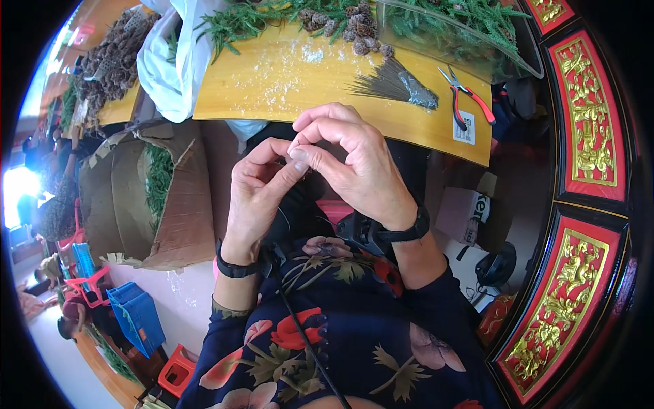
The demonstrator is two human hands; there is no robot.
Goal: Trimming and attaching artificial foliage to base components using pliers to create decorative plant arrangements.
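Over my lap, just short of the table's near edge, my left hand (259, 187) and my right hand (364, 157) meet at the fingertips. Both are closed in a pinch, thumbs against index fingers; anything between them is too small or hidden to make out. Beyond them lies the yellow tabletop (320, 95), dusted with white flecks. On it rest a fanned bundle of thin dark wires (392, 82), wrapped in plastic at one end, and pliers (458, 105) with red and black handles. Pine cones (359, 31) and green artificial pine sprigs (238, 27) line the far side.
A clear plastic bin (470, 42) of greenery stands at the back right. Left are a white plastic bag (160, 75), a second heap of pine cones (119, 61), an open cardboard box (112, 198), a blue crate (139, 317) and a red stool (178, 368). Carved red-gold panels (587, 112) rise at right.
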